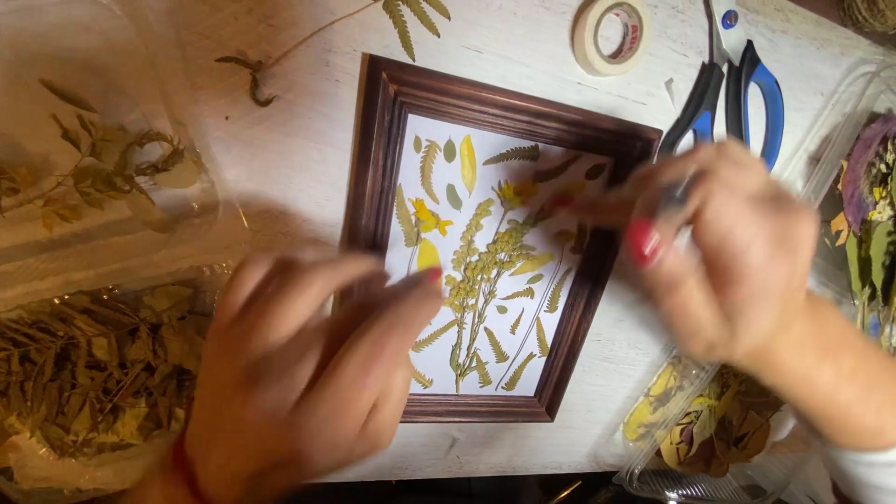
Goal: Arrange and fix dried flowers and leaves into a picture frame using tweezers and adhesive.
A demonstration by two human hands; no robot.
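Dark wooden picture frame [385, 168] lying flat on the white counter [308, 140], long axis running away from the body, tilted slightly rightwards. Inside, pressed fern leaves and yellow flowers [481, 271] on white paper. Left hand [299, 373] near the frame's lower left, fingers loosely spread, fingertips just over the paper, holding nothing. Right hand [737, 252] at the upper right edge, the nearer one to the top blooms; pinched on something thin, possibly tweezers, too blurred to confirm. Blue-handled scissors [737, 93] and tape roll [611, 35] beyond.
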